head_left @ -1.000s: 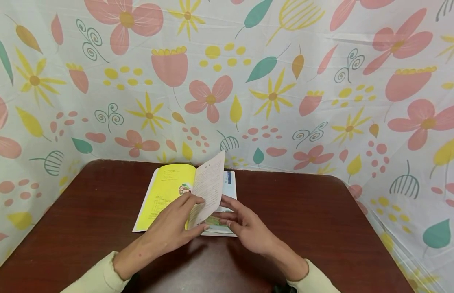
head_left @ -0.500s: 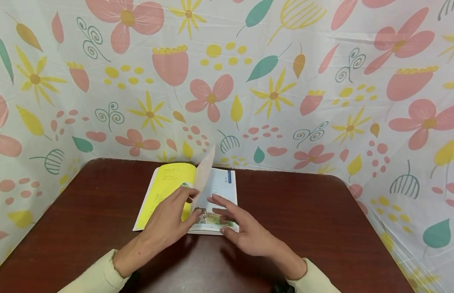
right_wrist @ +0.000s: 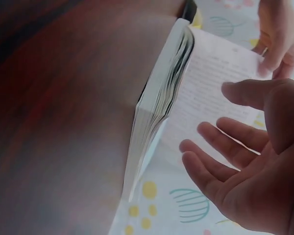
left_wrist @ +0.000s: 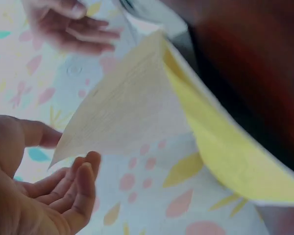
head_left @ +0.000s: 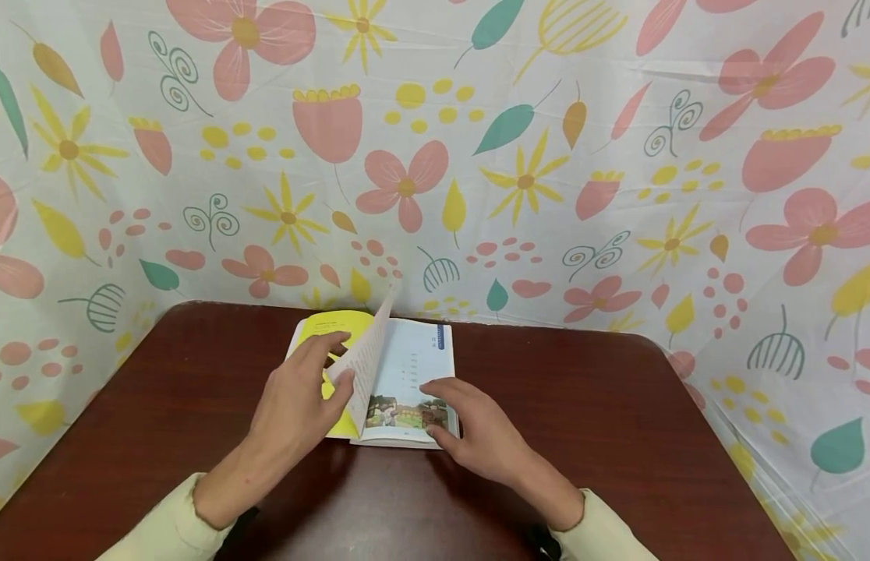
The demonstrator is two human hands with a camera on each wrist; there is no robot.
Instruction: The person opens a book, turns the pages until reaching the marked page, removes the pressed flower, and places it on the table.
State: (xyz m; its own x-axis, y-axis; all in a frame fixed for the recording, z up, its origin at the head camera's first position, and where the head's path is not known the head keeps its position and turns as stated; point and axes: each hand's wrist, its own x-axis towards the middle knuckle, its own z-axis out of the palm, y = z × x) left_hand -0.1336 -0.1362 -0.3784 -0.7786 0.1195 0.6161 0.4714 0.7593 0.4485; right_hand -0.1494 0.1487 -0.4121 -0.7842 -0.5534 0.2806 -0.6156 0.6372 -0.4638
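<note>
An open book (head_left: pixel 414 354) lies on the table, its yellow page (head_left: pixel 331 321) on the left and a pale blue page with a picture along the bottom on the right. Between them a thin text page (head_left: pixel 368 354) stands raised, leaning left. My left hand (head_left: pixel 288 409) holds this page's outer edge between thumb and fingers; the left wrist view shows the page (left_wrist: pixel 127 107) bowed slightly there. My right hand (head_left: pixel 484 436) hovers at the book's lower right, fingers relaxed and spread, gripping nothing. In the right wrist view the book's thick page block (right_wrist: pixel 159 93) shows edge-on.
The dark reddish-brown table (head_left: pixel 582 397) extends around the book on both sides. Behind it and along the sides hangs a white cloth (head_left: pixel 519 156) printed with flowers and leaves. Pale sleeves (head_left: pixel 171 522) cover both forearms.
The text page has swung from right to left, uncovering the blue page. My left hand has moved left with its edge. My right hand has come away from the page, staying over the book's right side.
</note>
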